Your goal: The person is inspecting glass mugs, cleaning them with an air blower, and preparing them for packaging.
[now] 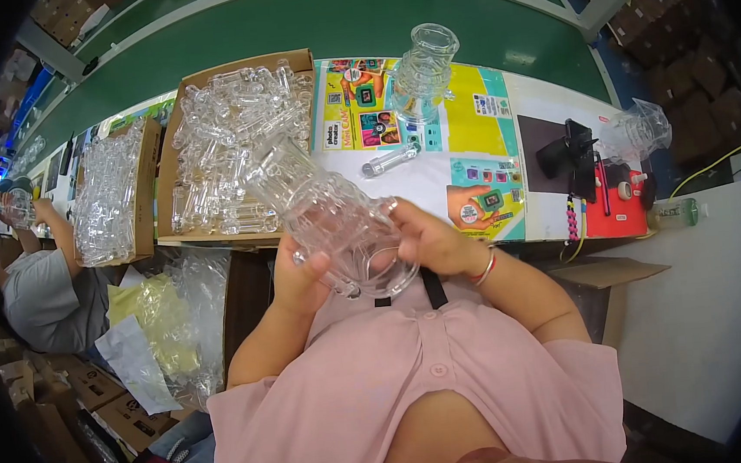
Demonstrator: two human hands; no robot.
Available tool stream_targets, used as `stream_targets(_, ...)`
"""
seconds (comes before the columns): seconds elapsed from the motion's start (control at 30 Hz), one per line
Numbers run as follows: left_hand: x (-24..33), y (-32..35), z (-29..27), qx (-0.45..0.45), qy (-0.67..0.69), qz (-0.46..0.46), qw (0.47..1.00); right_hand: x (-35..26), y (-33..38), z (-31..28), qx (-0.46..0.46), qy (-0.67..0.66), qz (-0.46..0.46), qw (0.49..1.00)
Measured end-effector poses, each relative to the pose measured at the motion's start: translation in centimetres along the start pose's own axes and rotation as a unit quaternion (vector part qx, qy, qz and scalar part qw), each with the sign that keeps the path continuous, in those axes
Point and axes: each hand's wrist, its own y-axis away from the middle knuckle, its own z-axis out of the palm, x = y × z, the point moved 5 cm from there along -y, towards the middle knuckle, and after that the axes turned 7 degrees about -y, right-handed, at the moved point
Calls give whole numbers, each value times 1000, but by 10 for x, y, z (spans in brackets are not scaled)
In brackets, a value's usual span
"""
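Observation:
Both my hands hold one clear ribbed plastic bottle-shaped piece (pixel 326 213) close to my chest, tilted with its wide open mouth toward me. My left hand (pixel 298 282) grips it from below on the left. My right hand (pixel 430 237), with a red band at the wrist, wraps the rim on the right. Ahead on the bench, an open cardboard box (pixel 168 152) is heaped with several similar clear plastic pieces (pixel 232 129). Another clear ribbed piece (pixel 423 72) stands upright on a colourful printed sheet (pixel 471 128), and a small clear tube (pixel 389 160) lies beside it.
A second box of clear parts (pixel 111 195) sits farther left, where another person in grey (pixel 45 296) works. A phone on a stand (pixel 575 156), a red block (pixel 617 208) and a clear piece (pixel 641 130) are at right. Plastic bags (pixel 164 322) lie lower left. A green conveyor (pixel 353 15) runs behind.

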Motion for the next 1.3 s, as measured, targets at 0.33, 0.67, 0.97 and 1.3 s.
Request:
stream_targets(0.33,10,2,-5,38,56,0,998,-42,-26,-93,199,726,-156,639)
stream_targets(0.67,31,-1,16,30,-177,35,983,-70,24,-42,168,370,-61,912)
stream_targets(0.97,30,-1,54,-66,-176,12,982,-72,50,-22,110,283,-102,947)
stream_targets(1.3,26,-4,59,-103,-156,-12,982,-75,60,-13,147,353,-110,918)
